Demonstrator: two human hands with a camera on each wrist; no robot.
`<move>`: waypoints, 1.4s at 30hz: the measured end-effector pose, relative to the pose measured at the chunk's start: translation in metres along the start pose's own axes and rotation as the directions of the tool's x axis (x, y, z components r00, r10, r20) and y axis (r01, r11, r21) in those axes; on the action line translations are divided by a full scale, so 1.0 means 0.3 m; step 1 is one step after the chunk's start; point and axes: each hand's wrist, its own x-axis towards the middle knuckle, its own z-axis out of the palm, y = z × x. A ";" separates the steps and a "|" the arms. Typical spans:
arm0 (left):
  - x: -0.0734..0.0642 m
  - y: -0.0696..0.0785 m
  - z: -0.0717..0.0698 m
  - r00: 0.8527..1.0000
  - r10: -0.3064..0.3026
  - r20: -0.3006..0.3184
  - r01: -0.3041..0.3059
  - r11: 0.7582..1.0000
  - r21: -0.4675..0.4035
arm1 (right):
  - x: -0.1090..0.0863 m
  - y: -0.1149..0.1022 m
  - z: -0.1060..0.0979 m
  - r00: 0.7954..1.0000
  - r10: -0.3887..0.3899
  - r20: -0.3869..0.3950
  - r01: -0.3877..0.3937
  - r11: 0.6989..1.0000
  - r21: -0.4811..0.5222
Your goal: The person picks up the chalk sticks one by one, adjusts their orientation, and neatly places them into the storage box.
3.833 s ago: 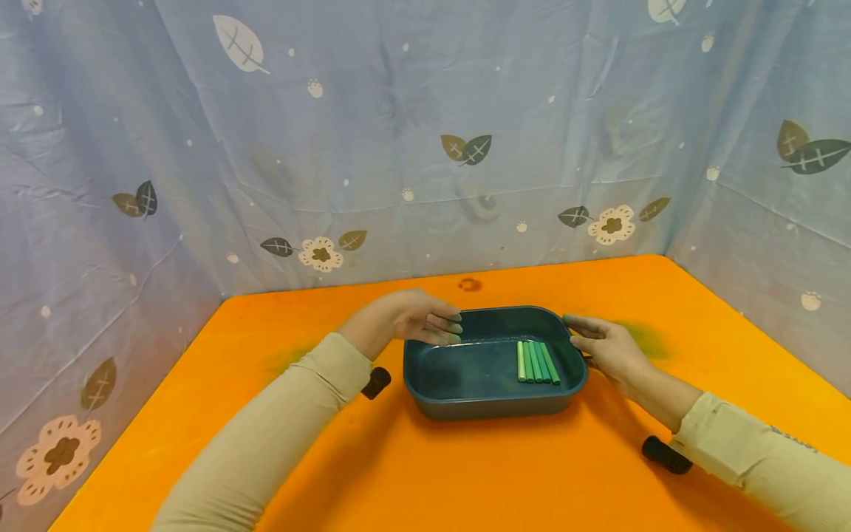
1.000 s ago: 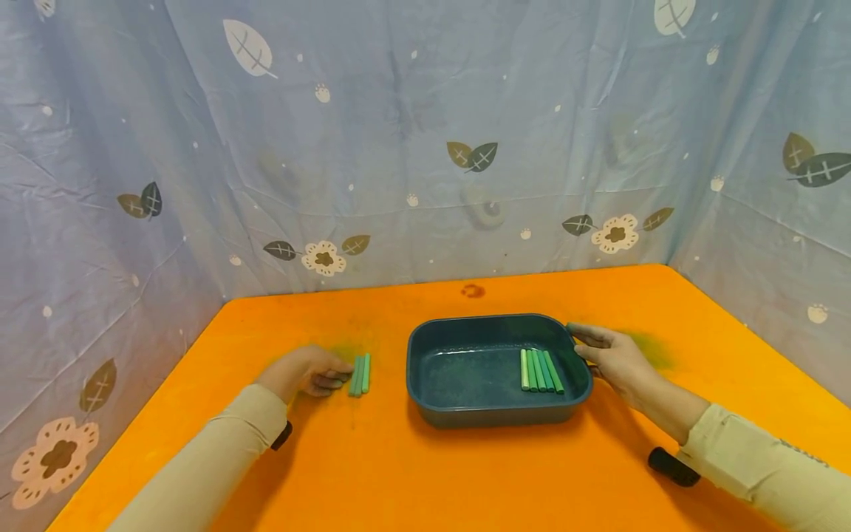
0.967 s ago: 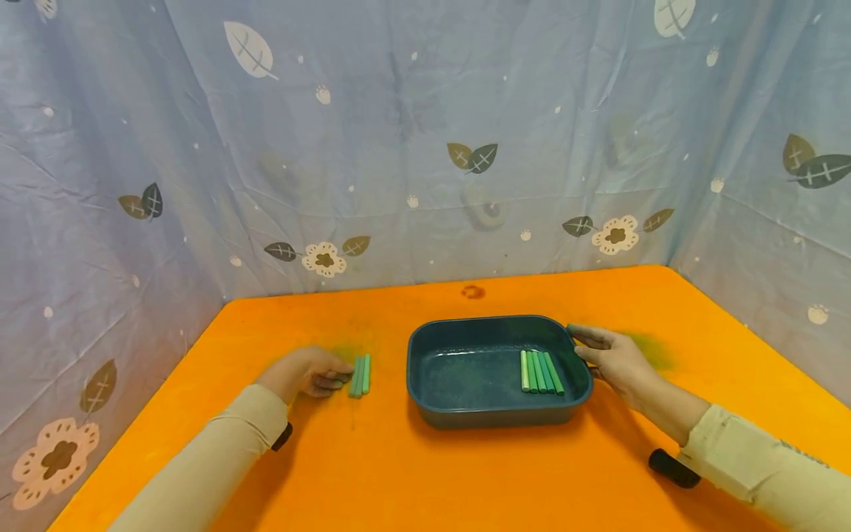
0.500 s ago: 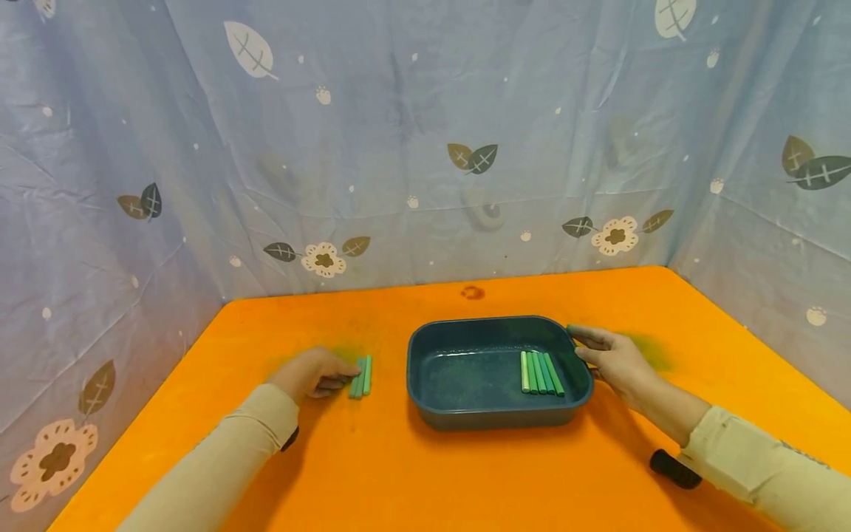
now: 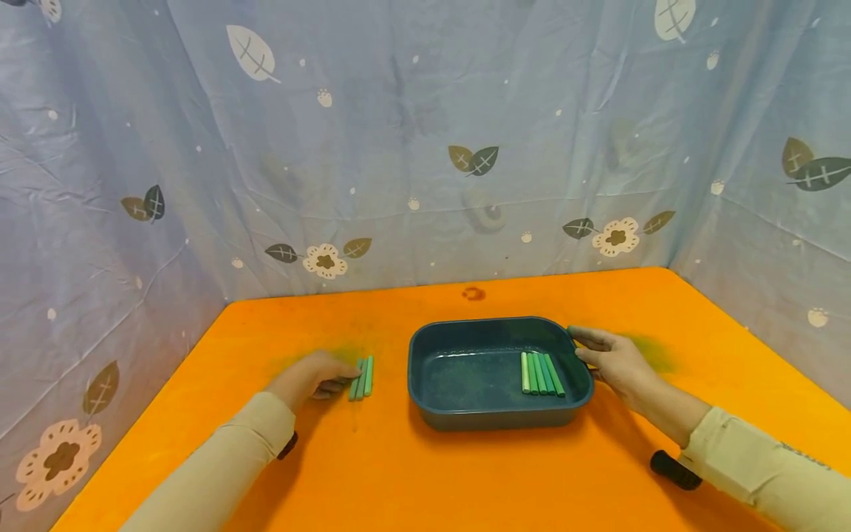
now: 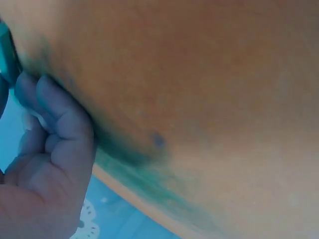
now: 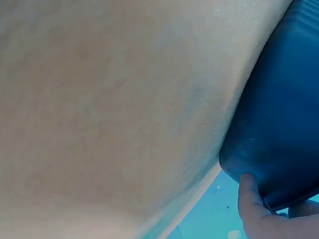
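Note:
In the head view my left hand (image 5: 327, 375) is at three green chalk sticks (image 5: 368, 375) lying side by side on the orange table. Its fingertips pinch at the left sticks and partly cover them. The left wrist view shows the hand (image 6: 55, 134) with bent fingers beside a teal stick (image 6: 7, 52). My right hand (image 5: 618, 362) holds the right end of a dark blue rectangular dish (image 5: 495, 419). In the right wrist view a finger (image 7: 250, 199) rests against the dish's outer wall (image 7: 279, 114). Several chalk sticks (image 5: 543, 374), pale to dark green, lie in a row inside the dish's right half.
The orange table (image 5: 425, 480) has green smudges (image 5: 648, 351) and a reddish ring mark (image 5: 473, 294) near the back edge. A light blue patterned curtain (image 5: 399, 133) encloses the back and sides.
My left hand has gone from above the dish to the chalk sticks on the left. Lately its fingertips have shifted slightly right over them. The right hand stays at the dish.

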 end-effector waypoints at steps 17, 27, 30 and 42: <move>-0.025 -0.044 -0.045 0.973 0.094 0.209 -0.040 0.967 -0.252 | -0.002 -0.012 0.007 1.000 -0.008 -0.006 0.008 1.000 0.001; -0.076 0.013 -0.021 0.949 0.205 0.241 -0.121 0.938 -0.324 | -0.008 -0.001 0.006 1.000 -0.009 -0.003 0.009 1.000 0.007; -0.089 0.041 -0.009 0.949 0.215 0.230 -0.131 0.935 -0.330 | -0.008 -0.002 0.003 1.000 -0.015 -0.009 0.015 1.000 0.002; -0.116 0.155 0.042 0.943 0.201 0.267 -0.089 0.921 -0.380 | -0.007 -0.001 0.003 1.000 -0.023 -0.017 0.023 1.000 -0.002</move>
